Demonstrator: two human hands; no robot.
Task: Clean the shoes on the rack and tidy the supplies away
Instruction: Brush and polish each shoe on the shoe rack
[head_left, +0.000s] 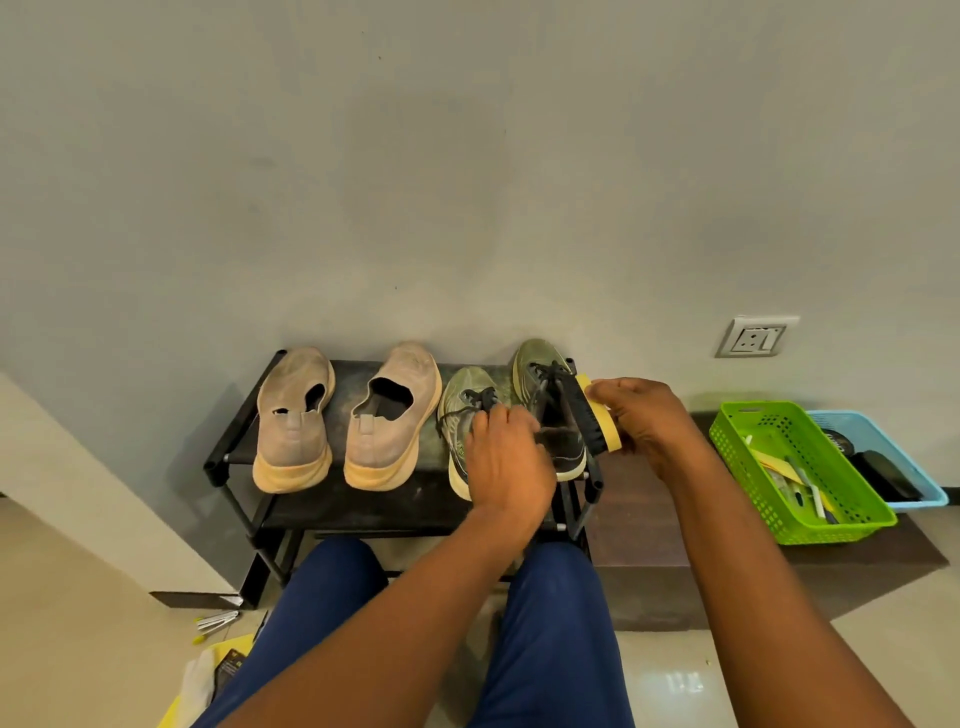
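Four shoes sit in a row on the top shelf of a low black shoe rack (363, 384) against the wall, heels toward the person. Two tan slip-on shoes, one at the rack's left end (293, 421) and its mate (389, 415) just beside it, take the left half. Two green lace-up sneakers take the right half: the inner one (462, 410) lies next to the second slip-on, the outer one (550, 395) stands at the rack's right edge.

Left hand (506, 457) rests over the heel area between the two sneakers, fingers curled down around the collar of the outer sneaker; exactly what they clamp is hidden under the hand. Right hand (641, 415) grips a shoe brush (597, 421) with a yellow back and black bristles, fingers wrapped over the back, bristles pressed against the outer side of the right-edge sneaker.

Right of the rack, on a dark low ledge, a green plastic basket (737, 441) holds pens and small items; a blue plastic basket (930, 493) touches it behind, with dark objects inside that cannot be identified. Wall socket (756, 338) above them. Person's legs in blue trousers (556, 649) fill the lower frame. Yellow-tipped items (215, 621) lie on the floor tile near the rack's left foot.
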